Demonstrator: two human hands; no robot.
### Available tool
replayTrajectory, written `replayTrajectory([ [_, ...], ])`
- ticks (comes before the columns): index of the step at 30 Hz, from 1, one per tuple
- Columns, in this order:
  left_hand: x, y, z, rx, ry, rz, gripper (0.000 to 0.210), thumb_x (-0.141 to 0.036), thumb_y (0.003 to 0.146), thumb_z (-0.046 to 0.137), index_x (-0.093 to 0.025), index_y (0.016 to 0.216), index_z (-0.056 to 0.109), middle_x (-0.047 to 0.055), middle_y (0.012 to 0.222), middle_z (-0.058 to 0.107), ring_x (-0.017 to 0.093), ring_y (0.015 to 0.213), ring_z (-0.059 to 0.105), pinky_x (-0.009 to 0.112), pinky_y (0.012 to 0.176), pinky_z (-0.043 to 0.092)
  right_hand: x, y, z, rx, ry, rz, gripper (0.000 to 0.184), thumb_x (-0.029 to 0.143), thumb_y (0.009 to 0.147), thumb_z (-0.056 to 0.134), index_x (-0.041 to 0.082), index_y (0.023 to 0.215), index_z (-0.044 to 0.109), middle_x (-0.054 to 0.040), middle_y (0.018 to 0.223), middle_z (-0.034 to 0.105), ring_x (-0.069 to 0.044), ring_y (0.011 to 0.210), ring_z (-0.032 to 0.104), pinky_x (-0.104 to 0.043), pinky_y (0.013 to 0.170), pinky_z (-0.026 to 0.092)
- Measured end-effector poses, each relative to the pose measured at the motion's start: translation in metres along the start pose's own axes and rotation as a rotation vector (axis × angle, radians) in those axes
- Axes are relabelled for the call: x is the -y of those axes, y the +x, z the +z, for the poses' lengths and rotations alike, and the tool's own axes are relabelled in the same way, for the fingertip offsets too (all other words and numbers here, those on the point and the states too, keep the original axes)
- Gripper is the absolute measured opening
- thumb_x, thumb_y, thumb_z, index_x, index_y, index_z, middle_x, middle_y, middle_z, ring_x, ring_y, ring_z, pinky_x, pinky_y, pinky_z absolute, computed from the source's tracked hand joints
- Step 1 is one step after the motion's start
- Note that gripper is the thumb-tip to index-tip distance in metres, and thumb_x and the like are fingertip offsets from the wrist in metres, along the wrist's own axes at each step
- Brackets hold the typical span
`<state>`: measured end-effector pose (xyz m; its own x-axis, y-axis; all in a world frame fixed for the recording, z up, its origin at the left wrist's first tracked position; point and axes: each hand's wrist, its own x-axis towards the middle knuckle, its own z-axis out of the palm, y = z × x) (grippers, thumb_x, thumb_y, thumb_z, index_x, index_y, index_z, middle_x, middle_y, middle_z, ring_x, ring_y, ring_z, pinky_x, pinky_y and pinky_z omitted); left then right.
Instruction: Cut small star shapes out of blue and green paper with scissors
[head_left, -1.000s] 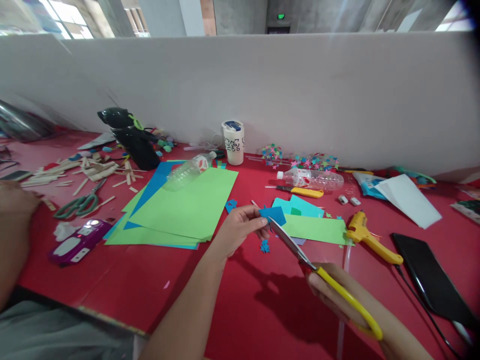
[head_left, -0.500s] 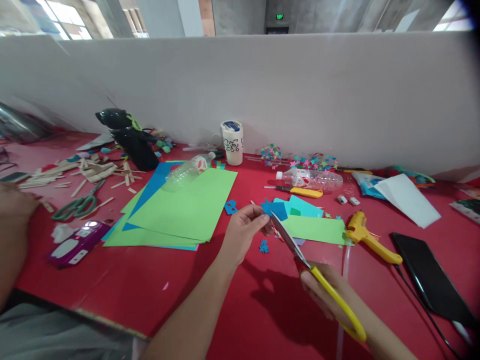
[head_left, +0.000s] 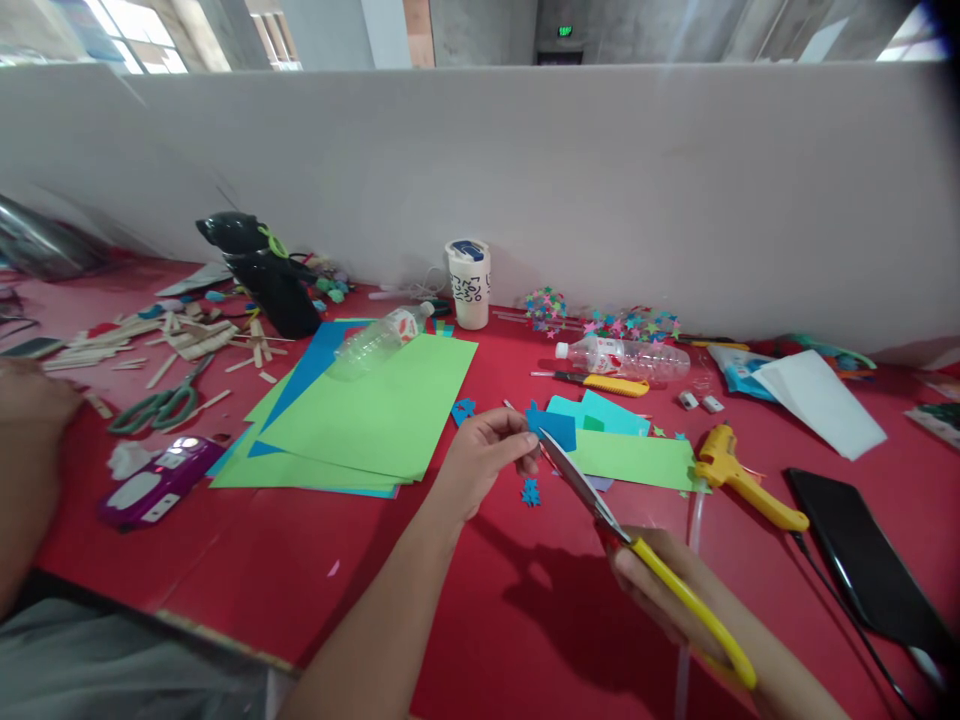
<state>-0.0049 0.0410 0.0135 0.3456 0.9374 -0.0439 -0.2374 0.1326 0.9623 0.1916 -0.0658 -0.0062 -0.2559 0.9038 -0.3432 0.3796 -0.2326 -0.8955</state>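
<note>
Between the thumb and fingers of my left hand is a small piece of blue paper, held up above the table. My right hand grips yellow-handled scissors, their blades pointing up and left with the tips at the paper's near edge. On the red table just below my left fingers lies a small blue paper cutout. Another blue cutout sits behind my left hand, beside the large green sheets. A light green strip lies behind the scissors.
To the right are a yellow glue gun and a black phone. Farther back lie a utility knife, a plastic bottle and a white cup. Green scissors and another person's arm are at left.
The view has shifted slightly. Both hands keep their holds on the paper and the scissors, and the blue paper piece has turned a little, showing more of its face.
</note>
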Motion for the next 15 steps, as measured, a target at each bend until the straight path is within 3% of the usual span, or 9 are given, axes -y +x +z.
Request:
replayTrajectory([
  [6, -0.003, 0.000, -0.007, 0.038, 0.061, -0.022, 0.009, -0.021, 0.069, 0.063, -0.013, 0.067, 0.058, -0.003, 0.054, 0.056, 0.008, 0.045, 0.051, 0.022, 0.049, 0.042, 0.004, -0.001, -0.002, -0.037, -0.045, 0.039, 0.056, 0.077, 0.070, 0.035, 0.022, 0.060, 0.028, 0.0080, 0.049, 0.029, -0.006, 0.039, 0.027, -0.020, 0.035, 0.022],
  [11, -0.006, -0.001, -0.009, 0.043, 0.078, -0.050, 0.009, -0.020, 0.069, 0.062, -0.013, 0.064, 0.057, -0.003, 0.053, 0.057, 0.007, 0.043, 0.051, 0.021, 0.047, 0.041, -0.002, 0.004, -0.008, 0.093, -0.097, 0.023, 0.055, 0.076, 0.073, 0.034, 0.022, 0.061, 0.029, 0.0081, 0.048, 0.029, -0.006, 0.039, 0.027, -0.020, 0.034, 0.021],
  [15, -0.007, 0.000, -0.009, 0.047, 0.083, -0.061, 0.009, -0.019, 0.068, 0.062, -0.013, 0.063, 0.056, -0.003, 0.053, 0.057, 0.006, 0.042, 0.051, 0.020, 0.046, 0.041, -0.008, 0.006, -0.010, 0.097, -0.100, 0.023, 0.052, 0.072, 0.076, 0.036, 0.022, 0.061, 0.031, 0.0083, 0.045, 0.031, -0.005, 0.037, 0.027, -0.019, 0.034, 0.019],
])
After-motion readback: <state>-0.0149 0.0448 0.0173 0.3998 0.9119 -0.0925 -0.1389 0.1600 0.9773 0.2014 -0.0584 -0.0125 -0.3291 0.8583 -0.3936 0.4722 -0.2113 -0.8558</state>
